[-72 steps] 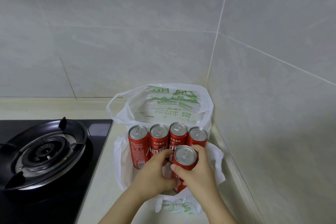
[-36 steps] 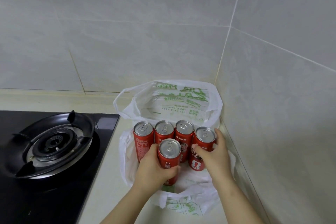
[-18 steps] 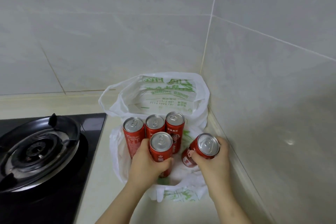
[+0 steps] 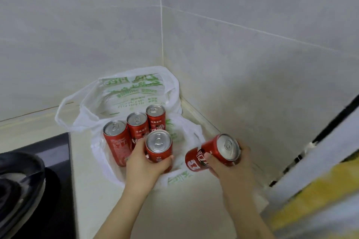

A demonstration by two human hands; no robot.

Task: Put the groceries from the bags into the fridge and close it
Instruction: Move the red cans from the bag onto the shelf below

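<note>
A white plastic bag (image 4: 134, 91) with green print lies open in the counter corner. Three red cans (image 4: 136, 126) stand upright in it in a row. My left hand (image 4: 143, 165) grips a fourth red can (image 4: 159, 147), upright, just in front of that row. My right hand (image 4: 231, 169) grips another red can (image 4: 211, 153), tilted with its silver top toward me, lifted to the right of the bag.
A black gas hob (image 4: 23, 176) with its burner ring fills the lower left. Tiled walls (image 4: 242, 44) meet behind the bag. A blurred white and yellow surface with a dark edge (image 4: 314, 180) enters at the lower right. Beige counter (image 4: 174, 209) runs toward me.
My right hand has lifted its can out of the row and carried it rightward, tilting it. My left hand keeps its can. The view has swung right, and the white and yellow surface has appeared.
</note>
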